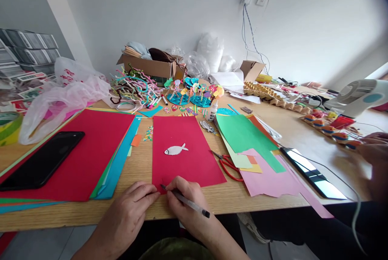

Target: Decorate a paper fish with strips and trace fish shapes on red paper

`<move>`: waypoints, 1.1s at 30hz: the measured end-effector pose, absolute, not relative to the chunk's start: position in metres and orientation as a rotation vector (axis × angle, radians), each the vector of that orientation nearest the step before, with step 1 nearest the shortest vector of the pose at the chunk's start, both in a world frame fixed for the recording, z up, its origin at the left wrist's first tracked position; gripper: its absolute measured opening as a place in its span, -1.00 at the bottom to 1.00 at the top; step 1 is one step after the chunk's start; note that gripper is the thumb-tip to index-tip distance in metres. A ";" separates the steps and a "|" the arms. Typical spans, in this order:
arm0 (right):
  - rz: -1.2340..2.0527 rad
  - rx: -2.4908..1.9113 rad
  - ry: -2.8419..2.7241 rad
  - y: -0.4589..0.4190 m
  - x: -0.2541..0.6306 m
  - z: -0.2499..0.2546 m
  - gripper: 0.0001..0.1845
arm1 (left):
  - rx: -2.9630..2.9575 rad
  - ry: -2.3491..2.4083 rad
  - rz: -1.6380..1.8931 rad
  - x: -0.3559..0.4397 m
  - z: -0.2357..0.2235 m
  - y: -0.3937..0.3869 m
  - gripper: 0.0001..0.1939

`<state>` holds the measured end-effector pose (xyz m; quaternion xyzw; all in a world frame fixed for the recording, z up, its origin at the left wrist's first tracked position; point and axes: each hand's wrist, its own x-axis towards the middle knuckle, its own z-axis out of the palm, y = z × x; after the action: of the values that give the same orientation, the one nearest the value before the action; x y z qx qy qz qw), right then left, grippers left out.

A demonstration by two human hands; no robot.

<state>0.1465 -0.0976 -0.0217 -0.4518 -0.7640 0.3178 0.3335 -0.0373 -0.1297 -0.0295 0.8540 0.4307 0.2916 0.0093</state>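
My right hand (187, 199) is closed around a pen (192, 205) with a clear barrel and black cap end. Its tip meets a red sheet of paper (194, 171) near the lower left corner, by a faint mark. My left hand (131, 207) rests at that same corner, holding nothing, its fingers stretched out and pressing the paper's edge. A white paper fish (176, 149) with drawn scales lies in the middle of the sheet. Red-handled scissors (228, 165) sit beside the sheet's right edge, near a white glue bottle (213, 111).
A black phone (42, 159) tops stacked colored paper (100, 139) at left. Green (245, 128) and pink paper (269, 181) lie right, beside a dark glossy phone (312, 173). Pipe cleaners (136, 86), a cardboard box (148, 66) and a fan (354, 96) stand behind. Another person's hand (374, 149) is far right.
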 end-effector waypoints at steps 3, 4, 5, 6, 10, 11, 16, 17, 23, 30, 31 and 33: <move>0.822 -1.186 -1.984 -0.097 0.146 -0.022 -0.88 | 2.657 1.352 0.906 -0.038 -0.030 -0.130 -0.48; 0.828 -1.185 -1.980 -0.097 0.146 -0.022 -0.88 | 2.654 1.355 0.901 -0.038 -0.030 -0.130 -0.48; 0.838 -1.182 -1.979 -0.097 0.147 -0.022 -0.88 | 2.651 1.359 0.896 -0.038 -0.030 -0.130 -0.49; 0.847 -1.179 -1.981 -0.097 0.147 -0.022 -0.88 | 2.649 1.365 0.895 -0.038 -0.030 -0.130 -0.49; 0.842 -1.189 -2.002 -0.097 0.147 -0.021 -0.89 | 2.664 1.364 0.900 -0.037 -0.029 -0.130 -0.49; 0.837 -1.192 -2.005 -0.097 0.147 -0.021 -0.88 | 2.668 1.362 0.901 -0.037 -0.029 -0.130 -0.49; 0.820 -1.182 -1.996 -0.097 0.146 -0.021 -0.88 | 2.672 1.354 0.931 -0.037 -0.028 -0.130 -0.52; 0.817 -1.185 -1.997 -0.097 0.146 -0.021 -0.88 | 2.665 1.356 0.931 -0.037 -0.028 -0.130 -0.52; 0.838 -1.177 -1.989 -0.097 0.146 -0.021 -0.88 | 2.650 1.349 0.919 -0.037 -0.029 -0.130 -0.50; 0.882 -1.128 -1.869 -0.096 0.147 -0.023 -0.90 | 2.644 1.343 0.904 -0.038 -0.031 -0.130 -0.49; 0.891 -1.114 -1.801 -0.098 0.149 -0.022 -0.90 | 2.638 1.340 0.902 -0.038 -0.031 -0.131 -0.49; 0.881 -1.077 -1.669 -0.105 0.156 -0.017 -0.90 | 2.618 1.352 0.895 -0.039 -0.032 -0.131 -0.50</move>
<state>0.1562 -0.1051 -0.0174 -0.4387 -0.6797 0.3588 0.4656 -0.0386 -0.1307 -0.0324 0.8498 0.4388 0.2904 0.0313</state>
